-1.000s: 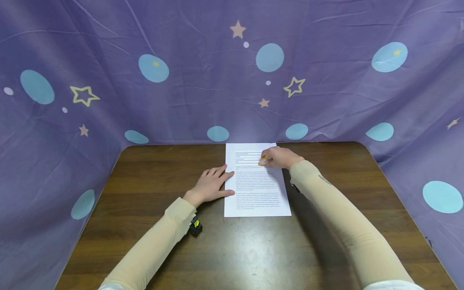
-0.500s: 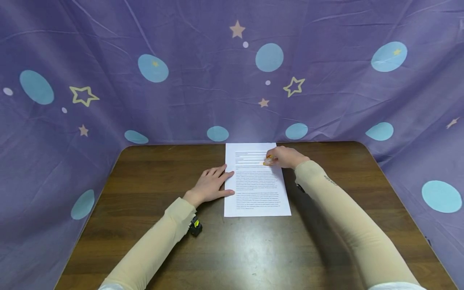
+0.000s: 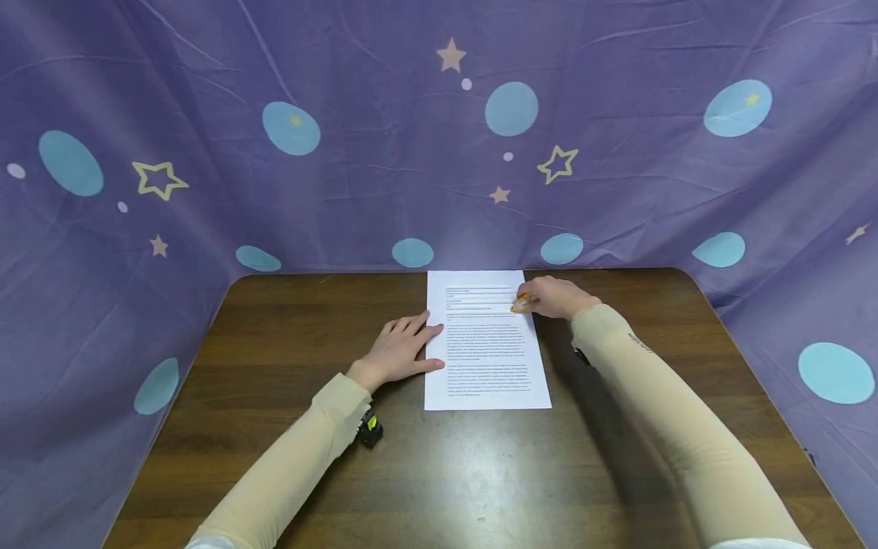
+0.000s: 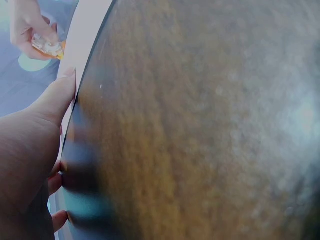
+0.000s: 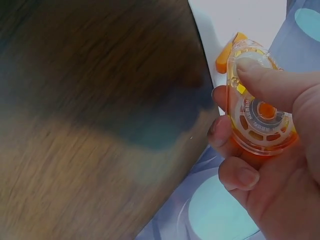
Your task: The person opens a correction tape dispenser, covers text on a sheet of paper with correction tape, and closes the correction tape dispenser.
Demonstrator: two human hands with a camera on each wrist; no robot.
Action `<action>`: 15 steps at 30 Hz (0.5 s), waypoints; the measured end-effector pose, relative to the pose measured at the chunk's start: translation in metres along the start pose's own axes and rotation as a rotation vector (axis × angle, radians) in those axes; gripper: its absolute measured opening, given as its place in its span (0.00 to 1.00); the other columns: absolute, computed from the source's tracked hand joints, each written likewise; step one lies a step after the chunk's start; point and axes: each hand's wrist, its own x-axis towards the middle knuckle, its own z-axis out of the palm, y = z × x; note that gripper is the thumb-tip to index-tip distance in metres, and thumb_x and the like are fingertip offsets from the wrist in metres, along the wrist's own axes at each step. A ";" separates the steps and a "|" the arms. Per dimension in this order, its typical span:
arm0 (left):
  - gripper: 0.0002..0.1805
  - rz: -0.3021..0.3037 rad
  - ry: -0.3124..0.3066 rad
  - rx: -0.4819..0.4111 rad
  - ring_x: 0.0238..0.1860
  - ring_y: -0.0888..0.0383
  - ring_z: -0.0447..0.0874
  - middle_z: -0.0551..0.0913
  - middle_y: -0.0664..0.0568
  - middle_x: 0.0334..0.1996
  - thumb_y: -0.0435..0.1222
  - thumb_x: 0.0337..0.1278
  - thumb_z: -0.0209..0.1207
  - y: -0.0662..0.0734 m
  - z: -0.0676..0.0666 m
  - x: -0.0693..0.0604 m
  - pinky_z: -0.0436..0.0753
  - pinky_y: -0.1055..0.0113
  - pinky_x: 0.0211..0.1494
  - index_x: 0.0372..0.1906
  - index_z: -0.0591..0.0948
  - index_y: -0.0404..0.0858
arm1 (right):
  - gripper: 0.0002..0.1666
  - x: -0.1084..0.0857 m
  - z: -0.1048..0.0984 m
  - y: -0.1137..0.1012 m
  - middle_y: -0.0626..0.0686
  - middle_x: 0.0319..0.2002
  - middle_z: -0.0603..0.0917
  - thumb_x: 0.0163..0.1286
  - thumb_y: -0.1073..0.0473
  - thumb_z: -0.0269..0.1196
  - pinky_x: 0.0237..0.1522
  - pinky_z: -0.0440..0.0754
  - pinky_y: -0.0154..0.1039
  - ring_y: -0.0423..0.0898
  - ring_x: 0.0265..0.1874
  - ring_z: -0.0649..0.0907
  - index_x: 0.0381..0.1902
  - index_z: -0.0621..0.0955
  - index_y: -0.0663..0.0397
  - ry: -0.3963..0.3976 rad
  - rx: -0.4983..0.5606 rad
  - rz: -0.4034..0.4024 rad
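A printed white sheet lies flat at the table's far edge. My left hand, fingers spread, rests on its left margin; in the left wrist view the thumb of that hand lies at the paper's edge. My right hand grips a clear and orange correction tape dispenser over the sheet's upper right side. The right wrist view shows the dispenser with its orange tip part towards the paper, the thumb of the right hand on its clear case and the fingers curled behind it.
The brown wooden table extends around the sheet. A purple curtain with stars and blue spots hangs behind it and at both sides. A small black device is at the left wrist.
My right hand has moved to the right across the upper part of the sheet with the dispenser, up to near the right edge. The left hand and the sheet have stayed in place.
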 end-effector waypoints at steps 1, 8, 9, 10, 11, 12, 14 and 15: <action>0.45 0.001 0.002 0.000 0.80 0.38 0.56 0.52 0.40 0.83 0.66 0.70 0.54 0.000 0.000 0.000 0.58 0.37 0.77 0.83 0.62 0.48 | 0.12 -0.001 0.000 0.001 0.54 0.48 0.88 0.71 0.61 0.70 0.52 0.82 0.54 0.52 0.47 0.85 0.52 0.88 0.52 0.002 0.001 -0.001; 0.45 0.000 -0.002 0.005 0.80 0.38 0.55 0.52 0.40 0.83 0.65 0.71 0.54 0.001 -0.002 0.000 0.58 0.37 0.77 0.83 0.62 0.47 | 0.13 -0.005 0.000 0.004 0.55 0.48 0.88 0.71 0.62 0.70 0.51 0.83 0.55 0.53 0.47 0.86 0.52 0.87 0.53 0.022 0.006 0.003; 0.44 0.001 -0.001 0.002 0.79 0.38 0.56 0.53 0.39 0.83 0.64 0.71 0.55 0.002 -0.003 0.000 0.58 0.37 0.76 0.83 0.62 0.47 | 0.13 -0.005 0.000 0.004 0.55 0.49 0.88 0.71 0.62 0.70 0.51 0.83 0.55 0.53 0.48 0.86 0.52 0.87 0.54 0.025 0.004 0.006; 0.44 0.001 -0.001 -0.002 0.79 0.38 0.56 0.53 0.39 0.83 0.64 0.71 0.55 0.003 -0.003 0.000 0.58 0.37 0.76 0.83 0.62 0.47 | 0.13 -0.005 0.000 0.004 0.55 0.49 0.88 0.71 0.62 0.70 0.52 0.83 0.56 0.54 0.48 0.86 0.52 0.88 0.54 0.026 0.002 0.009; 0.44 0.003 0.000 -0.006 0.79 0.38 0.56 0.53 0.38 0.83 0.63 0.71 0.56 0.003 -0.004 0.000 0.58 0.37 0.76 0.82 0.63 0.46 | 0.13 -0.006 0.000 0.004 0.56 0.49 0.88 0.71 0.62 0.70 0.52 0.83 0.56 0.54 0.48 0.86 0.53 0.88 0.54 0.027 -0.003 0.013; 0.44 0.002 -0.001 -0.008 0.79 0.38 0.56 0.53 0.38 0.83 0.63 0.71 0.56 0.003 -0.004 0.000 0.58 0.37 0.76 0.82 0.63 0.46 | 0.14 -0.006 0.000 0.005 0.56 0.50 0.88 0.71 0.62 0.70 0.52 0.82 0.57 0.54 0.49 0.86 0.53 0.88 0.54 0.027 -0.006 0.015; 0.44 0.004 0.002 -0.014 0.79 0.37 0.57 0.54 0.38 0.82 0.62 0.71 0.57 0.004 -0.004 -0.001 0.59 0.37 0.76 0.82 0.63 0.45 | 0.14 -0.007 0.000 0.006 0.56 0.50 0.88 0.71 0.61 0.70 0.53 0.82 0.57 0.54 0.49 0.86 0.53 0.88 0.54 0.028 -0.013 0.020; 0.44 0.001 -0.001 -0.014 0.79 0.37 0.56 0.54 0.38 0.82 0.62 0.71 0.57 0.004 -0.004 -0.001 0.59 0.37 0.76 0.82 0.63 0.46 | 0.14 -0.008 0.000 0.006 0.56 0.50 0.88 0.71 0.61 0.70 0.53 0.82 0.57 0.54 0.50 0.86 0.54 0.88 0.54 0.029 -0.012 0.026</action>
